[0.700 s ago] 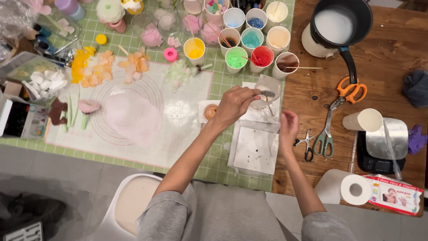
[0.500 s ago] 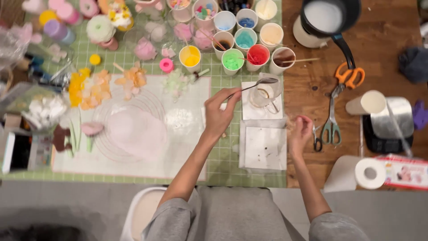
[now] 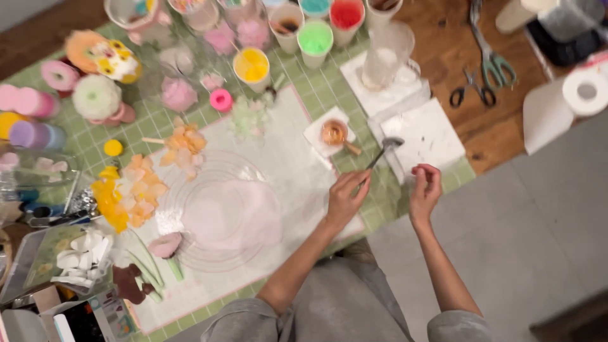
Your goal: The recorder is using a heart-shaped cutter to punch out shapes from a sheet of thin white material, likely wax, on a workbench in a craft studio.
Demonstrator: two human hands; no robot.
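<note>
Since the earlier frame, the metal spoon had been drawn back from the far clear glass toward the near edge of the table, and the view had tilted so the whole scene sat slanted. The spoon was held by its handle in the left hand, fingers pinched closed around it, with its bowl poised over the corner of a white square tile and just right of a small amber ball on a stick resting on a white pad. The right hand was held loosely curled just beside the near edge of the tile; whether anything was pinched in it could not be told. The step in hand was judged to be a transfer of something by spoon between the glass and the working surface; a steady, level carry would be called for next. Farther out, a clear empty glass stood on a white pad, and behind it cups of yellow, green and red colour were lined up. Left of the hands a clear round disc lay on the white mat, with orange and yellow petals beside it. At the far right, scissors and a white paper roll were seen; at the near left, a clear lidded box of white pieces was set.
</note>
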